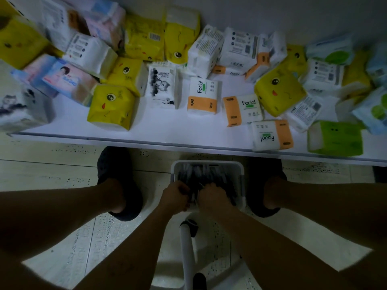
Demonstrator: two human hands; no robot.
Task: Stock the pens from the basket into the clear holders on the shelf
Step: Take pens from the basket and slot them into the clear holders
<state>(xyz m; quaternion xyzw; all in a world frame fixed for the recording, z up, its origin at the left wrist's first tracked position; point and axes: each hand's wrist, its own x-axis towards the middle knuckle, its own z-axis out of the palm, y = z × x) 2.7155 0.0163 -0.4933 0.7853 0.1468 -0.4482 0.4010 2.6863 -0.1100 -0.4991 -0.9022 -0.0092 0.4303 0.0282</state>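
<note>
While both forearms reach straight down from the bottom of the head view, the two hands meet over the near end of a white basket (243,185) that stands on the floor between the person's feet. The basket is packed with pens (206,174), dark-bodied and lying roughly lengthwise, their far ends pointing toward the shelf.

The left hand (177,196) sits at the basket's near left corner with its fingers curled inward, gripping a few thin pens whose pale ends show in the gap between the hands. Just beside it, nearly touching, the right hand (211,197) is knuckles-up with its fingers curled down into the pile and closed round pens as well. The light is dim and the fingertips are hidden, so how many pens each hand holds cannot be told.

A white handle (187,248) with a dark joint runs from the basket's near edge toward the camera, between the forearms. The feet wear dark slippers (117,181), one on either side of the basket, on a pale speckled tile floor (52,174).

Above the basket, a white shelf (146,141) crosses the whole view, its front edge just past the basket's far rim. It is strewn with tissue packs: yellow packs (112,105) with cartoon eyes, orange-and-white "Facial" packs (202,97) near the middle, and a green pack (335,138) at the front right.
</note>
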